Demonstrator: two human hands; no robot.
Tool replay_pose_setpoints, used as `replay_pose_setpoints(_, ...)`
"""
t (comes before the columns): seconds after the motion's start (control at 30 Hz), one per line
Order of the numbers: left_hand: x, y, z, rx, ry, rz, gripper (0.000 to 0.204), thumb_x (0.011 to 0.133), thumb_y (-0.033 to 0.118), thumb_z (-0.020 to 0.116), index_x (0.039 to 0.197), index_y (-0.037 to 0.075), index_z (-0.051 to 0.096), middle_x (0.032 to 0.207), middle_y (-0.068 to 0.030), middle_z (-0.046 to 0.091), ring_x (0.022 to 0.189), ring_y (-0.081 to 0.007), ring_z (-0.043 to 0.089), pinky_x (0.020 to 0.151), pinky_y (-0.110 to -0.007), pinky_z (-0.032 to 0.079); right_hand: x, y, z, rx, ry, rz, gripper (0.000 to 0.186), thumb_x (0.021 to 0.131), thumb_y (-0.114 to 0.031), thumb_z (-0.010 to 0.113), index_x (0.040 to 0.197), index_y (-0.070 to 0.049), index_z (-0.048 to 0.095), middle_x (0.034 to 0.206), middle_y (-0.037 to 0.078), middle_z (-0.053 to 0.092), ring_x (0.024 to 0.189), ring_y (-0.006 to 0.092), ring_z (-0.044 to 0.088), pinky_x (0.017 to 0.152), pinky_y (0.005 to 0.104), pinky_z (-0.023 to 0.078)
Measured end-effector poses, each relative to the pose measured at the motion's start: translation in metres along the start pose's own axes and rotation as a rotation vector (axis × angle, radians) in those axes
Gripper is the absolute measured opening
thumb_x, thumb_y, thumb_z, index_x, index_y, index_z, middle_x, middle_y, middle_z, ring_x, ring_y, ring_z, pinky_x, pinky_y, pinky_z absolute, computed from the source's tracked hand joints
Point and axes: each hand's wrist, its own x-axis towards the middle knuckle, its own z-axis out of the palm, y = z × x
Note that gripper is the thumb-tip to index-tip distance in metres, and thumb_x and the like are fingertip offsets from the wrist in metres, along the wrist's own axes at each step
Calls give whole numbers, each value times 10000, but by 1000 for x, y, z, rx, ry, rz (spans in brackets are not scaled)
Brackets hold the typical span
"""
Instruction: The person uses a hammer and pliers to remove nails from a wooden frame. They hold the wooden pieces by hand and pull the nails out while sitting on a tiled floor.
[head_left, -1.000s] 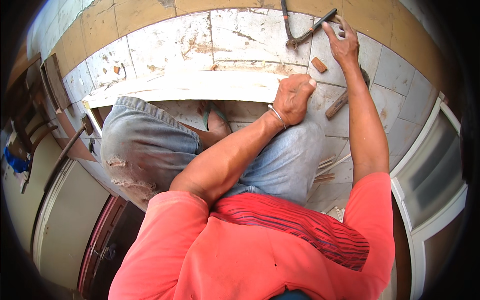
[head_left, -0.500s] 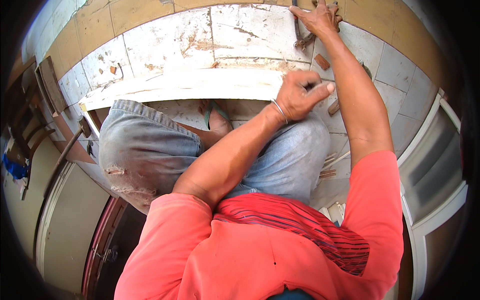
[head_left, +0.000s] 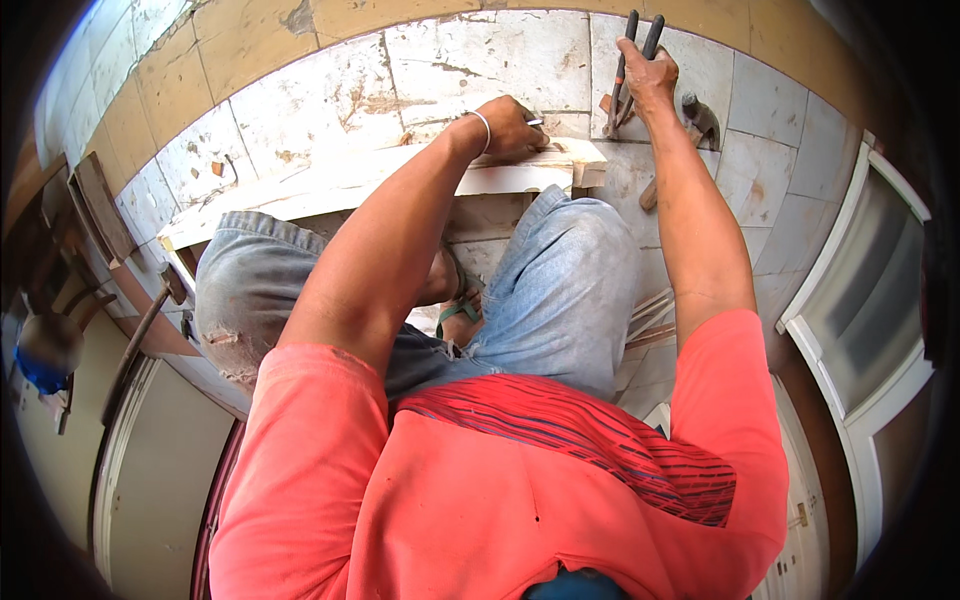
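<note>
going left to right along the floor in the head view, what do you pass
white wooden plank → left hand resting on the plank's right end → right hand gripping dark-handled pincers → hammer lying on the tiles

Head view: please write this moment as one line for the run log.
left hand: pressing on white wooden board | right hand: gripping pincers | hammer: lying on tiled floor
</note>
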Motion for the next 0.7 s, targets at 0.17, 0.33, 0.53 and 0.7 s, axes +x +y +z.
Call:
replay_pose_setpoints(0.17,7,-10,-6,-413,349,-37,402,913,392,690,1098,40,745,1016,-113,749,955,-216,677,914,-329,502,0,-16,0,254,-287,170,625,887,-594,670,1015,17,638,818,132,734,579,149,618,505,236,415)
replay_pose_setpoints(0.33,-2,39,-30,-440,274,-4,436,931,394,687,1199,51,717,1141,-137,725,1021,-184,667,922,-329,502,-4,-61,14,667,-655,394,607,974,-605,513,1011,-10,630,914,130,703,844,219,682,737,350,538)
replay_pose_setpoints(0.53,6,12,-18,-359,306,-50,376,894,346,738,1107,36,754,940,-103,744,860,-174,647,856,-332,498,-1,-38,45,803,-860,576,561,981,-567,528,588,-168,490,967,192,681,944,334,698,688,428,565)
replay_pose_setpoints(0.7,6,-1,-11,-368,284,-132,368,889,343,746,1074,25,762,947,-110,749,859,-167,652,859,-340,502,-4,-29,56,790,-864,599,562,996,-556,502,587,-171,486,963,178,680,957,353,696,705,451,559)
